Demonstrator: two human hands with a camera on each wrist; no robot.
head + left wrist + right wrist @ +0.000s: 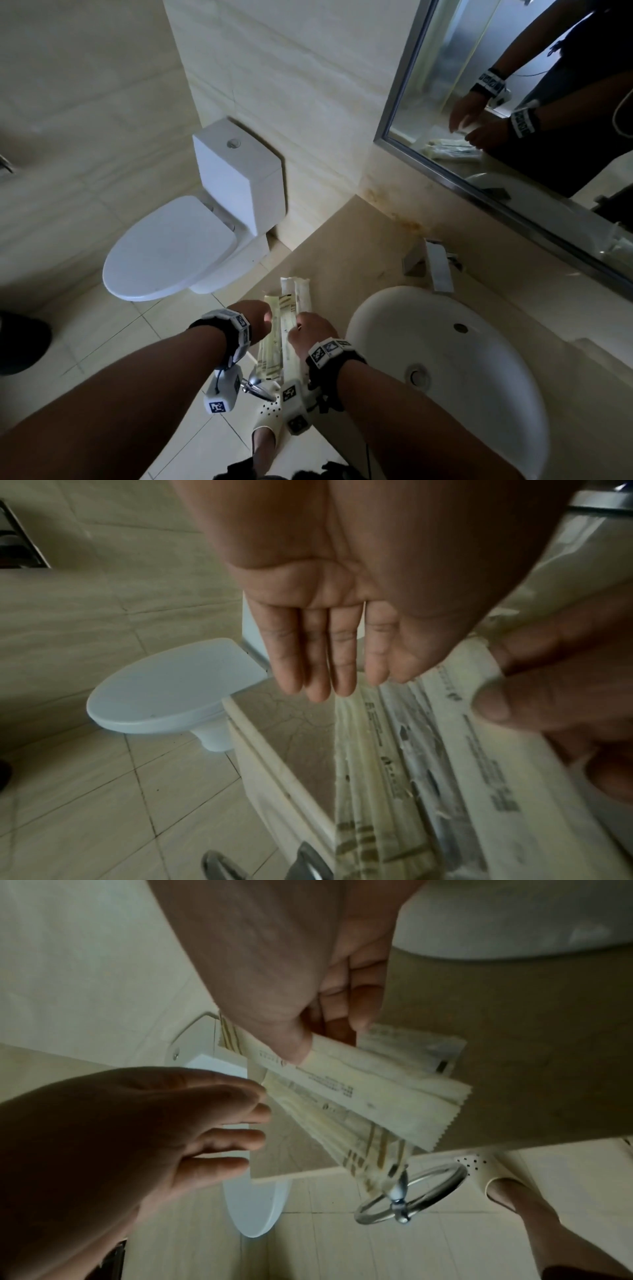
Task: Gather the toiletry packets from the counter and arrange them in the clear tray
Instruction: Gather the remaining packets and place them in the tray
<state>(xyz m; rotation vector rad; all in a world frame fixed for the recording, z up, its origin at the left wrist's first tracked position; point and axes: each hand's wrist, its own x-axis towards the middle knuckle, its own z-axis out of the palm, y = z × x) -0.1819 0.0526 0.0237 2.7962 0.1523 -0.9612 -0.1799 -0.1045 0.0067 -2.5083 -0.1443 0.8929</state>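
Head: packets fanned over the counter front edge, sink close on the right, open floor to the left. Right hand pinches the bundle; left hand just beside it.

L wrist: left hand flat, fingers straight, holding nothing, packets just right of the fingertips.

R wrist: right hand's thumb and fingers clamp the packets above the counter edge.

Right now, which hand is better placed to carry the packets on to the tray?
Right. The right hand already pinches the packets between thumb and fingers, while the left hand is open beside them, holding nothing.
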